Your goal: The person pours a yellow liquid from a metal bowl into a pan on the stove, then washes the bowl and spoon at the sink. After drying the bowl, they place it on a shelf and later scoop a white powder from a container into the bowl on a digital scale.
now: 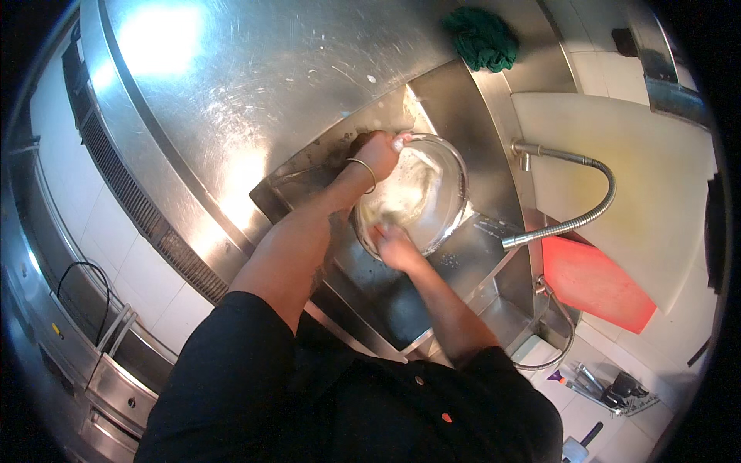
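Note:
A round metal bowl (448, 168) with soapy suds inside is tilted in a stainless steel sink (486, 144). My left hand (382, 155), with a bangle on its wrist, is closed on the bowl's upper rim. Inside the bowl's lower edge is my right hand (396, 246), blurred, its fingers against the inner wall; whether it holds a sponge or scourer cannot be told. Just behind my left hand a dark brown thing (362, 140) is partly hidden.
A steel counter (249, 75) adjoins the sink, with a green cloth (483, 39) at its far end. On the right are a flexible faucet (605, 185), a large white cutting board (648, 150) and a red board (596, 278). A smaller basin (501, 309) lies beside the sink.

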A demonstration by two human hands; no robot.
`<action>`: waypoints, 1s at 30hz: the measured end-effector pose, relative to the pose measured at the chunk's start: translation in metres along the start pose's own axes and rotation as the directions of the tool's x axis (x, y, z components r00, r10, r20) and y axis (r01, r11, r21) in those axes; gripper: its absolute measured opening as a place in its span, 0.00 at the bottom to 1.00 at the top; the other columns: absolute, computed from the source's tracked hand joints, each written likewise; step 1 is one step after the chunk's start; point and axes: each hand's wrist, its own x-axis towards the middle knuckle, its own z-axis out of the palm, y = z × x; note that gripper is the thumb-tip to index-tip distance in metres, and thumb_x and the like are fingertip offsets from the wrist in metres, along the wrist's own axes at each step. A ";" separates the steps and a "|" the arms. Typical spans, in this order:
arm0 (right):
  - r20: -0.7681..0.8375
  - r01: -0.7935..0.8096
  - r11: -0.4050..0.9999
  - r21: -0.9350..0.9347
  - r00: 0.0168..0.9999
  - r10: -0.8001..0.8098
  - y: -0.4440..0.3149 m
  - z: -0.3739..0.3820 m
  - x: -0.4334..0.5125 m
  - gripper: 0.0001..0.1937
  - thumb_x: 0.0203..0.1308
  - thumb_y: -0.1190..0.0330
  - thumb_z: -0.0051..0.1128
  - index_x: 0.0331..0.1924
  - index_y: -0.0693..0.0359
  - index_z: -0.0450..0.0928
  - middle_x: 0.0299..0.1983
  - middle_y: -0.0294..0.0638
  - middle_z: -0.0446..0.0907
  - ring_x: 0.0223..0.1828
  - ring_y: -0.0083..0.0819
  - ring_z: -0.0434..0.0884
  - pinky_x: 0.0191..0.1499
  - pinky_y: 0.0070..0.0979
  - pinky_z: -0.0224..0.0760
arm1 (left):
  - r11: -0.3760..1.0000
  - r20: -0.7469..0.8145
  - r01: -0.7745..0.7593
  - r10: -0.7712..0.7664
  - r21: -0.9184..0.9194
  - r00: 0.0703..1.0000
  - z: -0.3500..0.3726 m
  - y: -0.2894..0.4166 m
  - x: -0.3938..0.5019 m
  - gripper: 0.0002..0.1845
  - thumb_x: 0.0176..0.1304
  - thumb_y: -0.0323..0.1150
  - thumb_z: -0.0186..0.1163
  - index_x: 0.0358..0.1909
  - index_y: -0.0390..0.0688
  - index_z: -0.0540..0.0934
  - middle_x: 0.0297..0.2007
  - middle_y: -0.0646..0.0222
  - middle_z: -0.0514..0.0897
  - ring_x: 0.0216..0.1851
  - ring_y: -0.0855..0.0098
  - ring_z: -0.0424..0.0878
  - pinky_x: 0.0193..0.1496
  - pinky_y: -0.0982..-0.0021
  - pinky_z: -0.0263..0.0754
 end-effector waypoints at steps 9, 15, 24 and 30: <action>-0.545 0.429 0.641 0.637 0.838 -0.019 -0.019 0.013 0.115 0.18 0.72 0.74 0.53 0.64 0.63 0.71 0.49 0.41 0.83 0.51 0.34 0.79 0.55 0.27 0.71 | 0.956 -0.092 0.217 -0.202 0.199 0.975 0.000 -0.026 0.028 0.34 0.71 0.65 0.53 0.44 0.43 0.89 0.41 0.48 0.89 0.45 0.50 0.89 0.50 0.54 0.79; -0.404 0.059 0.908 -0.416 0.882 -0.243 0.021 -0.021 0.143 0.20 0.74 0.58 0.46 0.47 0.65 0.85 0.51 0.55 0.86 0.57 0.47 0.85 0.59 0.42 0.77 | 0.966 0.011 0.204 -0.209 0.160 0.978 -0.002 -0.023 0.027 0.36 0.73 0.66 0.49 0.42 0.42 0.89 0.42 0.49 0.89 0.46 0.49 0.89 0.51 0.54 0.81; 0.110 0.175 0.894 -0.412 0.984 -0.142 0.101 -0.003 0.083 0.19 0.70 0.68 0.43 0.56 0.67 0.82 0.57 0.58 0.83 0.57 0.52 0.84 0.63 0.45 0.75 | 0.981 -0.077 0.168 -0.161 0.093 0.984 0.002 -0.016 0.015 0.36 0.74 0.65 0.48 0.38 0.40 0.89 0.37 0.45 0.88 0.42 0.47 0.89 0.47 0.52 0.81; -0.116 0.029 0.965 -0.260 0.991 -0.061 0.019 0.049 0.182 0.20 0.71 0.64 0.46 0.59 0.66 0.78 0.62 0.56 0.80 0.64 0.45 0.80 0.65 0.39 0.71 | 0.944 -0.047 0.130 -0.122 0.302 0.991 -0.010 -0.014 0.010 0.33 0.72 0.66 0.51 0.47 0.46 0.89 0.44 0.49 0.88 0.44 0.48 0.88 0.51 0.51 0.79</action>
